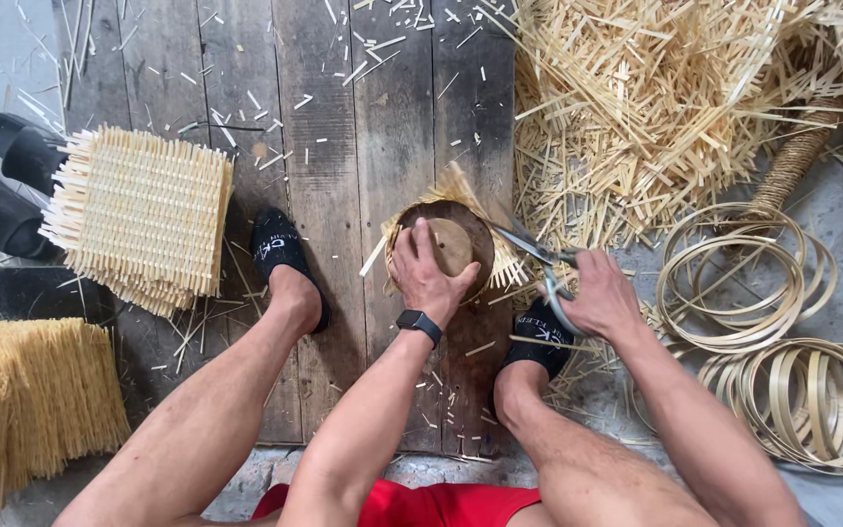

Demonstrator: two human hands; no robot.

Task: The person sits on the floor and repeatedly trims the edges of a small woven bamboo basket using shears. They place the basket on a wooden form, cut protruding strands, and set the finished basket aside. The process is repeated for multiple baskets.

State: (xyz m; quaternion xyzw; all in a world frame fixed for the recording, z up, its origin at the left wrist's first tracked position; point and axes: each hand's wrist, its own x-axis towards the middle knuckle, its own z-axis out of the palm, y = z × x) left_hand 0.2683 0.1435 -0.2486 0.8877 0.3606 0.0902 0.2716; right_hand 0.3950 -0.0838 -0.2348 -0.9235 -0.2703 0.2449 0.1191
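My left hand (424,278), with a black watch on the wrist, presses down on a round dark wooden mould (470,226) that lies on a woven bamboo mat (456,185) on the plank floor. The mat's pale strip ends stick out around the mould. My right hand (599,298) grips a pair of metal scissors (529,246). Their blades point left and reach the mat's right edge beside the mould.
A stack of woven square mats (143,217) lies at the left, with black sandals (12,185) beyond it. A big heap of cut bamboo strips (656,98) fills the upper right. Several bamboo hoops (734,283) lie at the right. My feet in black slippers (280,249) flank the mould.
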